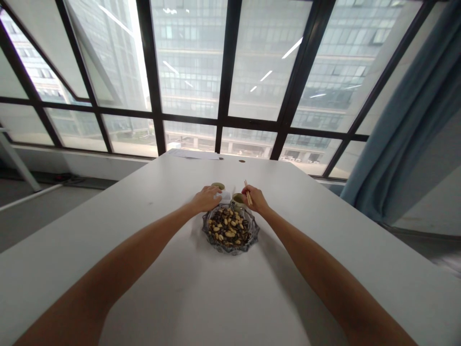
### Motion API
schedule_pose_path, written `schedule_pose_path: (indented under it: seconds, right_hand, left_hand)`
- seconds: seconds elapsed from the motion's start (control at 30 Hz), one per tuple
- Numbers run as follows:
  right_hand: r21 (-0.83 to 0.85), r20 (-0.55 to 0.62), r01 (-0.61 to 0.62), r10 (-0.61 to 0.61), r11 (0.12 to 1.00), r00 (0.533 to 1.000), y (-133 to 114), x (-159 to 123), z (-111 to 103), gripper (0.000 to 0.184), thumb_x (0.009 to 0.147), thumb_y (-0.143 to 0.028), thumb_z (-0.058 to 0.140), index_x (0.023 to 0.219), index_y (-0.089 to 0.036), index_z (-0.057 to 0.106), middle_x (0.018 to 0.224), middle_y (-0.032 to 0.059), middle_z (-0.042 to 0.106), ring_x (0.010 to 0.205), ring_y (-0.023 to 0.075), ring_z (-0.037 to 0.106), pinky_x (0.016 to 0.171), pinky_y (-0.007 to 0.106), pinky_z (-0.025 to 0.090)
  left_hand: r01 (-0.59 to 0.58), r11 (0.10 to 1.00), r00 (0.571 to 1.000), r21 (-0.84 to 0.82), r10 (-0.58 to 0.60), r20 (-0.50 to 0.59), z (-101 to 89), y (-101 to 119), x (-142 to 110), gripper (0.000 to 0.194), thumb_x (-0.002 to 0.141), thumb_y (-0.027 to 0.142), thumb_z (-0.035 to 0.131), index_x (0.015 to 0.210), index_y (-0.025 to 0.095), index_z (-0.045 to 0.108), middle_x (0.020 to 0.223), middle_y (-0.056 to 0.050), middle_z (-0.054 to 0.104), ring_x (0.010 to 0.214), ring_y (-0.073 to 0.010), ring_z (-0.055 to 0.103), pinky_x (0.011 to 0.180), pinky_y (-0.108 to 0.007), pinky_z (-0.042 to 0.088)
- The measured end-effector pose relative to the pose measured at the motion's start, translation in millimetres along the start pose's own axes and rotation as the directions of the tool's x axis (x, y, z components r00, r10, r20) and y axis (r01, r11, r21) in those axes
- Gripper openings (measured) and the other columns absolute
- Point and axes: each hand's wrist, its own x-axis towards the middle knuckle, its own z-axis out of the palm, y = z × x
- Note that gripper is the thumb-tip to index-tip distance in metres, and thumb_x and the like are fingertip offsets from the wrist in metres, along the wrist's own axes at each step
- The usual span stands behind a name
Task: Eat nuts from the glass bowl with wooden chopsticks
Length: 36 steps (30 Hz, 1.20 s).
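A scalloped clear glass bowl (256, 234), filled with dark seeds and pale peanuts (230, 234), sits on the table in front of me. Just beyond its left rim, my left hand (207, 199) has its thumb and fingers closed at the edge of a small white object (226, 195), whose kind is not clear. Wooden chopsticks (248, 193) stand nearly upright in the closed fingers of my right hand (256, 199). Right beside that hand is a small olive-green cup (237, 197). Behind my left hand lies a green round lid-like piece (218, 185).
The white table (173, 288) reaches toward large dark-framed windows (223, 86). White sheets (194, 154) lie at its far edge, near a small brown round spot (242, 161). A blue curtain (403, 129) hangs at right; a white metal frame (21, 163) stands at left.
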Motion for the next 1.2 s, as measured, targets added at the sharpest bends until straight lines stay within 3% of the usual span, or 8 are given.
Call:
schedule_pose_path:
  seconds: [0.17, 0.3, 0.47, 0.6, 0.73, 0.87, 1.03, 1.2]
  right_hand:
    - [-0.012, -0.064, -0.017, 0.016, 1.0, 0.998, -2.2, -0.4, -4.9, 0.005, 0.075, -0.02, 0.062, 0.08, -0.021, 0.061, 0.071, 0.0044, 0.069, 0.063, 0.0213, 0.064, 0.065, 0.031, 0.048]
    - [0.007, -0.165, 0.011, -0.01, 1.0, 0.986, -14.9, -13.6, -15.6, 0.016, 0.087, -0.036, 0.058, 0.089, -0.021, 0.062, 0.085, 0.0066, 0.071, 0.073, 0.0222, 0.065, 0.071, 0.034, 0.049]
    - [0.053, -0.173, 0.117, -0.106, 0.992, 0.979, -26.8, -28.4, -24.1, 0.023, 0.089, -0.043, 0.056, 0.086, -0.021, 0.063, 0.077, 0.0056, 0.07, 0.068, 0.0218, 0.063, 0.067, 0.033, 0.048]
    - [0.078, -0.141, 0.104, -0.092, 0.992, 0.986, -24.8, -31.0, -22.0, 0.023, 0.09, -0.042, 0.053, 0.089, -0.021, 0.063, 0.076, 0.0051, 0.07, 0.067, 0.0218, 0.063, 0.066, 0.032, 0.047]
    - [0.125, -0.158, 0.086, -0.066, 0.988, 0.985, -24.4, -35.9, -17.7, 0.026, 0.092, -0.043, 0.051, 0.089, -0.021, 0.063, 0.074, 0.0044, 0.068, 0.066, 0.0219, 0.063, 0.065, 0.033, 0.047]
    - [0.138, -0.191, 0.103, -0.075, 0.985, 0.979, -32.1, -45.0, -18.8, 0.03, 0.095, -0.046, 0.047, 0.091, -0.021, 0.064, 0.079, 0.0067, 0.07, 0.072, 0.024, 0.065, 0.069, 0.036, 0.05]
    - [0.195, -0.303, 0.155, -0.091, 0.968, 0.949, -50.7, -49.1, -48.9, 0.048, 0.094, -0.063, 0.047, 0.073, -0.023, 0.064, 0.07, 0.0067, 0.065, 0.072, 0.0236, 0.062, 0.07, 0.037, 0.05]
    - [0.584, -0.049, 0.033, -0.006, 0.811, 0.999, -69.7, -41.9, -96.3, 0.075, 0.088, -0.082, 0.032, 0.083, -0.019, 0.072, 0.052, 0.0013, 0.055, 0.049, 0.0171, 0.055, 0.051, 0.031, 0.047]
  left_hand:
    - [0.004, 0.969, 0.997, -0.248, -0.022, -0.069, 7.2, -9.0, 12.7, 0.036, 0.085, 0.022, 0.045, 0.113, 0.018, 0.067, 0.134, -0.009, 0.063, 0.129, -0.0243, 0.054, 0.116, -0.043, 0.038]
    - [0.037, 0.882, 0.981, -0.471, -0.121, -0.15, 10.8, -30.2, 7.2, 0.039, 0.082, 0.02, 0.05, 0.118, 0.018, 0.064, 0.142, -0.01, 0.057, 0.135, -0.0274, 0.049, 0.118, -0.049, 0.033]
    - [0.097, 0.784, 0.978, -0.613, -0.189, -0.086, 18.1, -52.8, -11.5, 0.043, 0.083, 0.028, 0.056, 0.125, 0.02, 0.062, 0.136, -0.009, 0.061, 0.128, -0.0302, 0.053, 0.113, -0.049, 0.037]
    - [0.186, 0.717, 0.974, -0.672, -0.227, 0.028, 24.0, -55.9, -16.2, 0.054, 0.087, 0.043, 0.057, 0.135, 0.018, 0.055, 0.122, -0.01, 0.068, 0.115, -0.0304, 0.061, 0.103, -0.046, 0.045]
    - [0.173, 0.662, 0.963, -0.729, -0.268, -0.014, 22.9, -55.7, 0.1, 0.06, 0.085, 0.055, 0.059, 0.132, 0.017, 0.057, 0.134, -0.013, 0.062, 0.127, -0.0311, 0.054, 0.107, -0.042, 0.04]
    - [0.198, 0.567, 0.952, -0.8, -0.304, 0.02, 23.4, -52.8, 22.5, 0.048, 0.086, 0.052, 0.054, 0.114, 0.014, 0.066, 0.128, -0.014, 0.065, 0.126, -0.032, 0.054, 0.108, -0.045, 0.039]
    - [0.205, 0.485, 0.945, -0.85, -0.324, 0.043, 31.8, -49.7, 27.6, 0.044, 0.086, 0.053, 0.055, 0.106, 0.016, 0.067, 0.122, -0.011, 0.068, 0.121, -0.0299, 0.057, 0.104, -0.042, 0.042]
    - [0.273, 0.341, 0.919, -0.9, -0.37, 0.139, 29.9, -52.8, 12.3, 0.056, 0.085, 0.063, 0.056, 0.118, 0.018, 0.06, 0.135, -0.012, 0.061, 0.12, -0.0293, 0.059, 0.092, -0.038, 0.05]
